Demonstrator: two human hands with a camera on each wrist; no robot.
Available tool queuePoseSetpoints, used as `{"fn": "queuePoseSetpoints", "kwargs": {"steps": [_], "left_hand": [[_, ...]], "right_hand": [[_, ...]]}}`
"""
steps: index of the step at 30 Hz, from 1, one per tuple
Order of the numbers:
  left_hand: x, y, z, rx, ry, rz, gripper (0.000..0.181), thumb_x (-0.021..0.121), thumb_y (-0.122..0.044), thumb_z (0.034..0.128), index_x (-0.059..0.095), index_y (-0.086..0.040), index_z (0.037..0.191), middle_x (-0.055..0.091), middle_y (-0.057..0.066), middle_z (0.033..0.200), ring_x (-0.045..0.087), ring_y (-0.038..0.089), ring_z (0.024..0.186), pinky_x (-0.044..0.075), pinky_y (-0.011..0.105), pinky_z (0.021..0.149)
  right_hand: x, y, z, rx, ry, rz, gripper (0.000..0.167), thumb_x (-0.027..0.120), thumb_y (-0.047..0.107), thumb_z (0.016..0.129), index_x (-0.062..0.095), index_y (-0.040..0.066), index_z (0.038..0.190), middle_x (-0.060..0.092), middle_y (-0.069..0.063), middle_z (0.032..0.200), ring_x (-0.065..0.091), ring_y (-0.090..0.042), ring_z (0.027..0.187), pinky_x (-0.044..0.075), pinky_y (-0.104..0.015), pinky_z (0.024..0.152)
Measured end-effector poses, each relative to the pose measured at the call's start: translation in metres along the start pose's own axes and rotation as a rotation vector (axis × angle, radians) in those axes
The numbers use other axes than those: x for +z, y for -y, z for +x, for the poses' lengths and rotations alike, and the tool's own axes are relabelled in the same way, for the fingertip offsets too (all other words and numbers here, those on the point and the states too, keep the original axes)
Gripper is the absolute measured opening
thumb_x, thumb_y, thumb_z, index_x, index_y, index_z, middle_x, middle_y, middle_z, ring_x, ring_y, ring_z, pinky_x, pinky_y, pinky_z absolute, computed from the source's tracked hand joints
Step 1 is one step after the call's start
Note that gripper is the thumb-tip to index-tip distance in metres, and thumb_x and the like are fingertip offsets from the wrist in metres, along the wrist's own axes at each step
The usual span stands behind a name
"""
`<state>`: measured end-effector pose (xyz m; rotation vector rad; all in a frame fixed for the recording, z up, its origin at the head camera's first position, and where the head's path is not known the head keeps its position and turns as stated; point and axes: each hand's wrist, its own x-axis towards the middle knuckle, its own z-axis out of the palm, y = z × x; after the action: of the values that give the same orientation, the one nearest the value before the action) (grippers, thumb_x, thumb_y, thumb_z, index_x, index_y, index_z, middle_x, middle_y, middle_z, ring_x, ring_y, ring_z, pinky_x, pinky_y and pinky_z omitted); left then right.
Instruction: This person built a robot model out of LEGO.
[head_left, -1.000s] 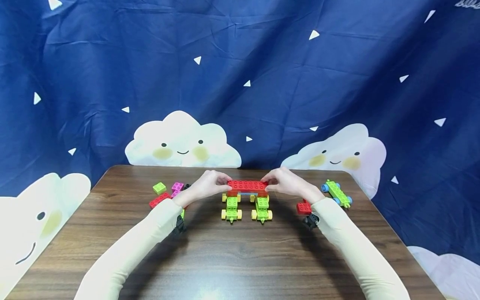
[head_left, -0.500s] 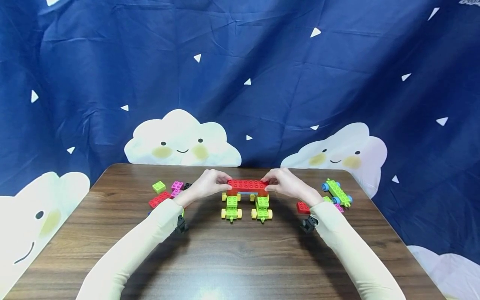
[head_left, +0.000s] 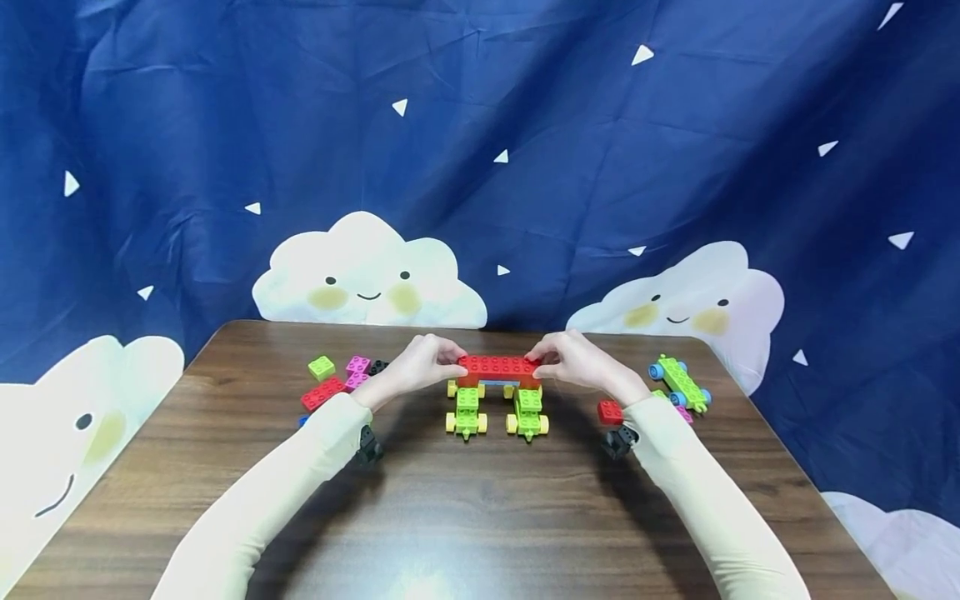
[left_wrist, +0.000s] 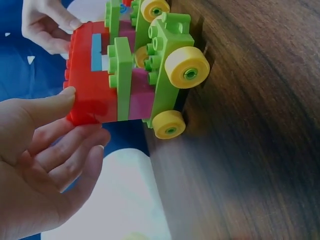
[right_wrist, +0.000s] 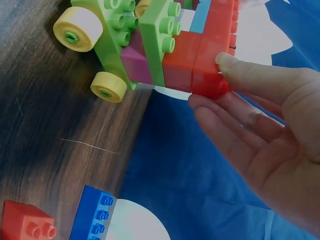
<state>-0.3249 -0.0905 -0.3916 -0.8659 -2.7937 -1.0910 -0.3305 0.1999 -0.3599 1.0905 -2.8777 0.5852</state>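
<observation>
A long red brick (head_left: pixel 498 367) lies across the tops of two green wheeled bases, the left base (head_left: pixel 467 423) and the right base (head_left: pixel 528 425), both with yellow wheels. Its left end is pinched between the thumb and fingers of my left hand (head_left: pixel 424 365). My right hand (head_left: pixel 576 362) pinches the opposite end the same way. Under the red end, the left wrist view shows a green brick (left_wrist: pixel 123 80) and a purple brick (left_wrist: pixel 142 95) stacked on the base. A light blue piece (right_wrist: pixel 200 16) shows beneath the long brick in the right wrist view.
To the left lie a green brick (head_left: pixel 322 367), a red brick (head_left: pixel 323 392) and pink bricks (head_left: pixel 357 365). At right are a red brick (head_left: pixel 610 412) and a green base with blue wheels (head_left: pixel 680 383). A blue brick (right_wrist: pixel 91 215) lies near the table's far edge.
Both hands keep hold of the long red brick's ends with little movement. The seam under that brick looks narrower than one second ago. The head view has shifted slightly.
</observation>
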Motion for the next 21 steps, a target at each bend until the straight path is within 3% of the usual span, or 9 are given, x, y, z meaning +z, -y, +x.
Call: {"fn": "queuePoseSetpoints", "kwargs": {"steps": [9, 21], "left_hand": [[-0.0014, -0.0013, 0.0016, -0.027, 0.017, 0.016, 0.030, 0.072, -0.019, 0.0901, 0.072, -0.001, 0.114, 0.077, 0.012, 0.106, 0.073, 0.023, 0.100, 0.057, 0.038, 0.090], [-0.0020, -0.0027, 0.0027, 0.011, 0.039, 0.093, 0.032, 0.071, -0.020, 0.0912, 0.071, 0.001, 0.116, 0.076, 0.014, 0.107, 0.074, 0.023, 0.098, 0.058, 0.038, 0.088]], "right_hand": [[-0.0008, -0.0003, 0.0008, -0.008, -0.010, 0.025, 0.025, 0.078, 0.011, 0.083, 0.074, 0.001, 0.105, 0.075, -0.014, 0.100, 0.070, -0.022, 0.086, 0.058, -0.044, 0.084], [-0.0011, 0.0012, -0.0013, -0.003, -0.001, 0.024, 0.026, 0.077, 0.011, 0.084, 0.073, 0.000, 0.107, 0.075, -0.015, 0.103, 0.071, -0.025, 0.090, 0.058, -0.046, 0.086]]}}
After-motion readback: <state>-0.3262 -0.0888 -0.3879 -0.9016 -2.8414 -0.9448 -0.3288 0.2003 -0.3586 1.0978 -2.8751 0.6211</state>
